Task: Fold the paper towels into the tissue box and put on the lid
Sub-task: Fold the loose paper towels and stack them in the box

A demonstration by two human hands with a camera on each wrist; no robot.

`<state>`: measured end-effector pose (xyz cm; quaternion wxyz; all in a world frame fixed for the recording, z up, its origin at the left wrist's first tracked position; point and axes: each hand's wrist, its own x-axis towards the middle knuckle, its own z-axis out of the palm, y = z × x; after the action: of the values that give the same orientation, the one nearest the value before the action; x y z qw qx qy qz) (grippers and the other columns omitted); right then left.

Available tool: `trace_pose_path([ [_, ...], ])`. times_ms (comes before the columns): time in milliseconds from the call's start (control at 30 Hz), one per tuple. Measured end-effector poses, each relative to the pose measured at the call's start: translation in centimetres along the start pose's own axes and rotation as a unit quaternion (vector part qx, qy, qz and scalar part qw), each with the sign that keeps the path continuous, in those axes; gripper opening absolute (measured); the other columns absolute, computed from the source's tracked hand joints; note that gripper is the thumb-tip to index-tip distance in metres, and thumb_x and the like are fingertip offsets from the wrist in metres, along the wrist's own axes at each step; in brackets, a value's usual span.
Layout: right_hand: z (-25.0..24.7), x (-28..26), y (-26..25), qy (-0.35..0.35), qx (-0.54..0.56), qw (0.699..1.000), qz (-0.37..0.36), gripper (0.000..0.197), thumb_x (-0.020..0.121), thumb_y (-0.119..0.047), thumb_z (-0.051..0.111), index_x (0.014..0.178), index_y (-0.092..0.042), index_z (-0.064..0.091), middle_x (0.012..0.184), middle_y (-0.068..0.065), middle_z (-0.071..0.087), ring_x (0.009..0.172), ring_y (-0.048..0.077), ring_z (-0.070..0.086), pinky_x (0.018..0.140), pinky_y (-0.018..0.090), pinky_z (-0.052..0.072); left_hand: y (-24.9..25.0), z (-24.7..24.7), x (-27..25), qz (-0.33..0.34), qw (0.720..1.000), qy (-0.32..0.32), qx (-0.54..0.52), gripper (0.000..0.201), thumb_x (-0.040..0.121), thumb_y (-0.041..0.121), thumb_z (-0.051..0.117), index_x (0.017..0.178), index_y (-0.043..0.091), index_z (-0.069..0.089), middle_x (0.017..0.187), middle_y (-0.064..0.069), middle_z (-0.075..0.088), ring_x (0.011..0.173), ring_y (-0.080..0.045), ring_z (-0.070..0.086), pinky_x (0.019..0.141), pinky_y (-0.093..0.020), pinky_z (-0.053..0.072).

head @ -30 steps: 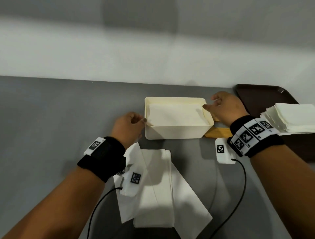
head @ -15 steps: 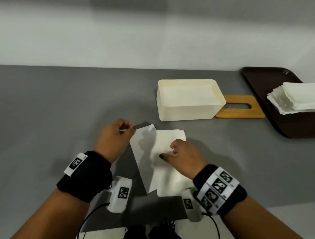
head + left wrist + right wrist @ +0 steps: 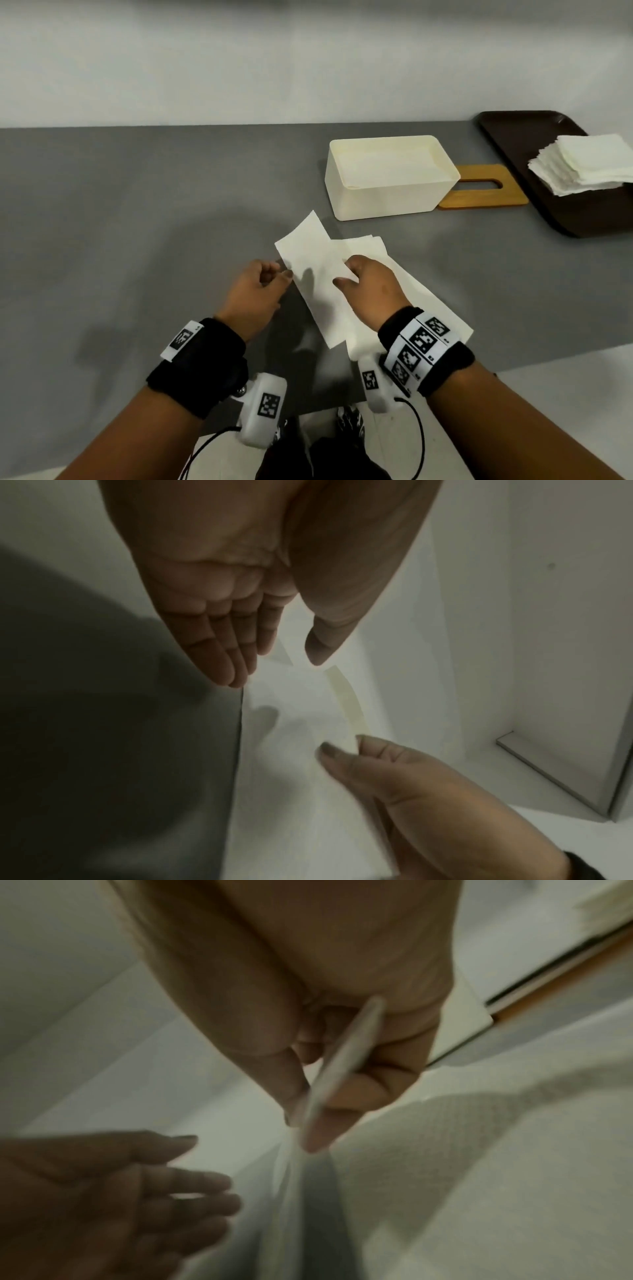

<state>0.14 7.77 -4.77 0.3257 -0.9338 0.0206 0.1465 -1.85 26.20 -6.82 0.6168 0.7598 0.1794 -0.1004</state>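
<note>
White paper towel (image 3: 317, 274) lifted over the near grey table (image 3: 120, 240), our right hand (image 3: 371, 291) pinching its right edge between thumb and fingers. Our left hand (image 3: 255, 296) sits just left of it, fingers relaxed, gripping nothing. More sheets (image 3: 411, 294) lie beneath. Far right: cream tissue box (image 3: 387, 197), wooden lid (image 3: 486, 195), brown tray (image 3: 513, 137).

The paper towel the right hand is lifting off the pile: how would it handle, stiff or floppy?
Likely floppy: the paper towel curves where the right hand pinches it. Probably very light, since one pinch at its edge lifts it. Its textured surface suggests it won't slip easily.
</note>
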Motion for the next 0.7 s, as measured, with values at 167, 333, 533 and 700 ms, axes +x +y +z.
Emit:
trace_pose_path([
  [167, 1.2, -2.8, -0.6, 0.026, 0.245, 0.969, -0.024, 0.028, 0.09, -0.022, 0.064, 0.073, -0.006, 0.048, 0.065, 0.008, 0.048, 0.061, 0.02, 0.044, 0.063, 0.036, 0.04, 0.4, 0.9, -0.7, -0.088, 0.977, -0.108, -0.161, 0.043, 0.08, 0.046, 0.07, 0.105, 0.012, 0.068, 0.103, -0.013, 0.074, 0.095, -0.032, 0.07, 0.087, -0.045, 0.056],
  [333, 1.8, -3.5, 0.7, 0.022, 0.24, 0.97, 0.005, 0.037, 0.088, -0.029, 0.066, 0.069, -0.008, 0.043, 0.064, 0.003, 0.038, 0.06, 0.016, 0.036, 0.061, 0.031, 0.034, 0.7, 1.7, -0.3, -0.073, 0.958, -0.11, -0.256, 0.033, 0.092, 0.022, 0.063, 0.117, 0.001, 0.065, 0.113, -0.024, 0.069, 0.102, -0.039, 0.067, 0.093, -0.051, 0.053],
  [533, -0.9, -2.2, 4.3, 0.122, 0.039, 0.982, 0.136, 0.051, 0.082, -0.044, 0.07, 0.116, -0.009, 0.057, 0.117, 0.004, 0.059, 0.113, 0.022, 0.057, 0.095, 0.034, 0.047, 1.3, 0.9, 0.6, 0.043, 0.983, -0.079, -0.161, 0.021, 0.098, 0.007, 0.051, 0.112, 0.006, 0.066, 0.101, -0.006, 0.074, 0.087, -0.018, 0.07, 0.079, -0.034, 0.054],
  [700, -0.8, -1.0, 4.4, 0.097, -0.081, 0.975, 0.184, 0.077, 0.065, -0.055, 0.079, 0.12, -0.009, 0.054, 0.122, 0.006, 0.057, 0.119, 0.027, 0.052, 0.096, 0.042, 0.049, 1.5, -0.6, 1.0, 0.091, 0.988, -0.076, -0.099, 0.026, 0.099, 0.006, 0.049, 0.122, 0.005, 0.061, 0.112, -0.01, 0.072, 0.099, -0.022, 0.069, 0.086, -0.037, 0.054],
])
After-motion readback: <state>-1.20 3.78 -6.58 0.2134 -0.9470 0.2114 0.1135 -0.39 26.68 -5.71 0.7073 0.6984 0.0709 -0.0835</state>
